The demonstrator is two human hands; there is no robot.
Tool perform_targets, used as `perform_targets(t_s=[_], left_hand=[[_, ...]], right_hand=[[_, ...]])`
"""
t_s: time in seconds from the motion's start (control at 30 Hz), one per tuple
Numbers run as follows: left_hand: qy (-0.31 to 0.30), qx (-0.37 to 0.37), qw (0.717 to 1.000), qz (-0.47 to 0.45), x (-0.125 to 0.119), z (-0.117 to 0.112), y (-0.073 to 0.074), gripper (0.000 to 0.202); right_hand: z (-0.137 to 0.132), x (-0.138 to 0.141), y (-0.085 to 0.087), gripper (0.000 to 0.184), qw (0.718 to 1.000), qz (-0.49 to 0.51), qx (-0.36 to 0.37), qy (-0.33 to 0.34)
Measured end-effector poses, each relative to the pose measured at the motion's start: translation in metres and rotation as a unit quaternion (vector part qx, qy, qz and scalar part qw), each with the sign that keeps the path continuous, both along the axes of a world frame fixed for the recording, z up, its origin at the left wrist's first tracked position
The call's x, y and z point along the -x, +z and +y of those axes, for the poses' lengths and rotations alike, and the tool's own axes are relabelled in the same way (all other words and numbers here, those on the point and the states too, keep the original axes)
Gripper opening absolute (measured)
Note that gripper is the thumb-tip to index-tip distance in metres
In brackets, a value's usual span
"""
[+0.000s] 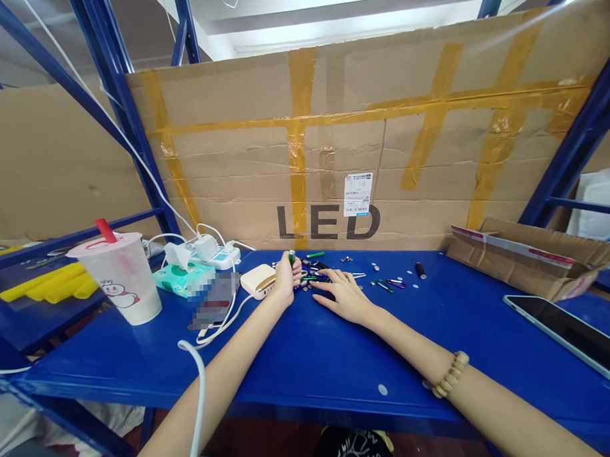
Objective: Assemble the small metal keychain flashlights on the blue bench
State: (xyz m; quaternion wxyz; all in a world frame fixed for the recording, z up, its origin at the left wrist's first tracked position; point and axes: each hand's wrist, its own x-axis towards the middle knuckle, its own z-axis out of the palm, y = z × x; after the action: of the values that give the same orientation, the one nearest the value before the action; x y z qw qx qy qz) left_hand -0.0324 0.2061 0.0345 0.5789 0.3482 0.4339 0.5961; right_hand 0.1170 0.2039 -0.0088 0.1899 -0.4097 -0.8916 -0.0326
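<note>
My left hand (pixel 285 280) is closed round a small green cylinder (pixel 292 257), whose end sticks up above the fist. Just to its right, my right hand (pixel 348 296) lies palm down with fingers spread, its fingertips at a pile of small coloured metal parts (pixel 317 278). The parts under the fingers are too small to make out. Further right are a green carabiner (pixel 384 286), a purple carabiner (pixel 398 284) and a short black cylinder (pixel 420 271). Another green cylinder (pixel 316 255) lies behind the pile.
Left on the blue table (pixel 290 362) are a lidded cup (pixel 132 294), tissue pack (pixel 184 279), power strip (pixel 223 258), dark phone (pixel 217 298) and cream power bank (pixel 257 282) with cables. Rightward sit an open cardboard box (pixel 526 261) and phone (pixel 573 332). Cardboard (pixel 243 164) stands behind.
</note>
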Motion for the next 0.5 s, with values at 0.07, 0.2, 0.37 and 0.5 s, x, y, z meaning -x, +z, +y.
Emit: perform_targets(t_s=[0.07,0.2,0.37,0.5], left_hand=[[-0.028,0.006,0.999,0.018,-0.009,-0.003,-0.005,0.038],[-0.077,-0.012,0.995,0.054,-0.024,-0.01,-0.014,0.036],[-0.11,-0.037,0.992,0.042,-0.029,-0.015,-0.014,0.034],[-0.102,-0.032,0.993,0.042,-0.029,-0.016,-0.011,0.034]], right_hand=[[0.0,0.001,0.0,0.03,1.0,-0.01,-0.007,0.01],[0.002,0.0,0.003,0.022,0.999,0.001,-0.017,0.031],[0.004,0.001,0.001,0.02,0.997,0.034,-0.051,0.038],[0.004,0.004,-0.002,0.018,0.997,0.029,-0.046,0.055]])
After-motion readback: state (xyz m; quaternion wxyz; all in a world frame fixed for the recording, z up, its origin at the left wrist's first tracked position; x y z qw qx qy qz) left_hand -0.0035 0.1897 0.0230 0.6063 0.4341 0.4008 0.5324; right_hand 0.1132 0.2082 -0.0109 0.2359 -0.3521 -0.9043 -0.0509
